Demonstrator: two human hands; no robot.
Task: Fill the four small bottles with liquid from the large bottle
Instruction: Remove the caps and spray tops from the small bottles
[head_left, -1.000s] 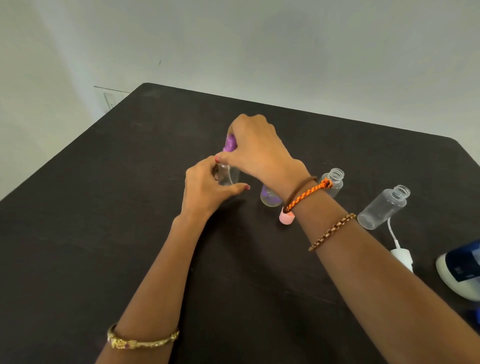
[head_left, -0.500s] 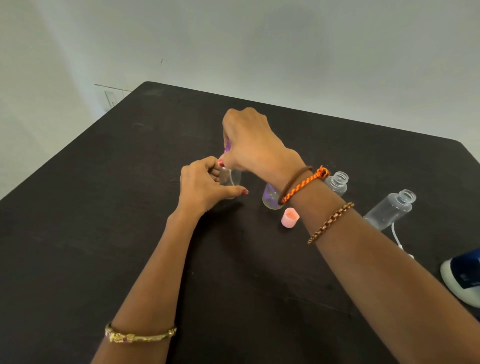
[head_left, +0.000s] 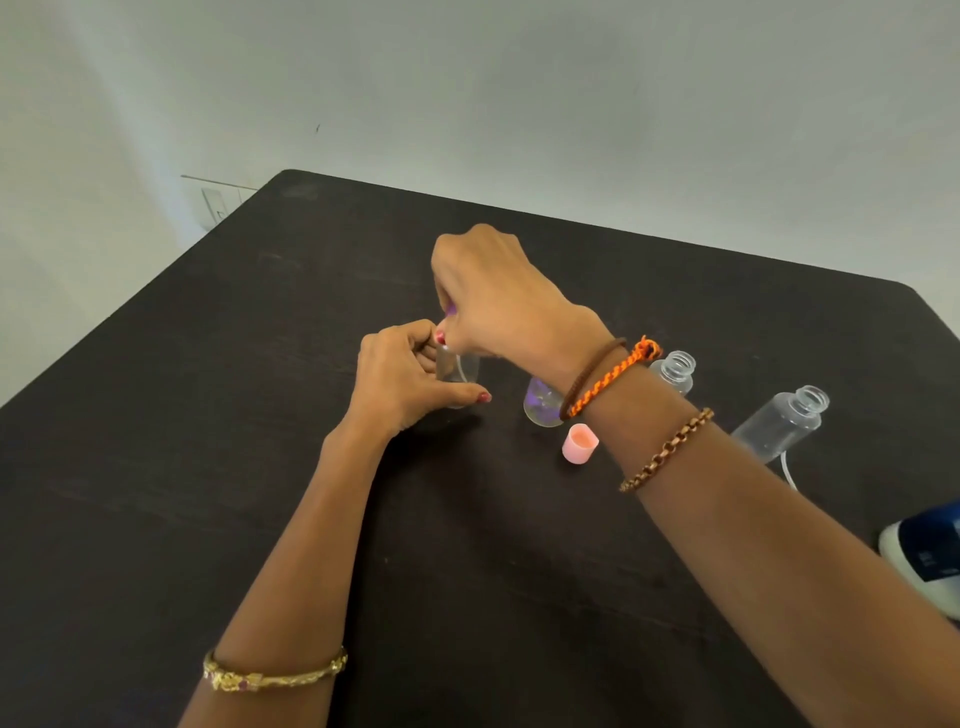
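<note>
Mid-frame, the left hand (head_left: 405, 384) grips a small clear bottle (head_left: 460, 368) upright on the worktop (head_left: 208, 415); the right hand (head_left: 488, 291) pinches its purple cap (head_left: 451, 310).

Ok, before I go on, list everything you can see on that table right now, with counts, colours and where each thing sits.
Small clear plastic bottle with purple top: one, clear, mid-table, held in both hands.
Small clear bottle with purple tint: one, standing behind the right wrist, top hidden.
Small clear open-necked bottles: two, uncapped; one upright past the right wrist, one tilted or lying further right.
Pink plastic cap: one, loose on the table beside the right forearm.
White tube: one, thin, below the tilted bottle, mostly hidden.
Large white and blue bottle: one, at the right edge, cut off.
Dark table: one, black-brown.
Left hand: grips the bottle's body; gold bangle.
Right hand: grips the purple top; three bracelets.
</note>
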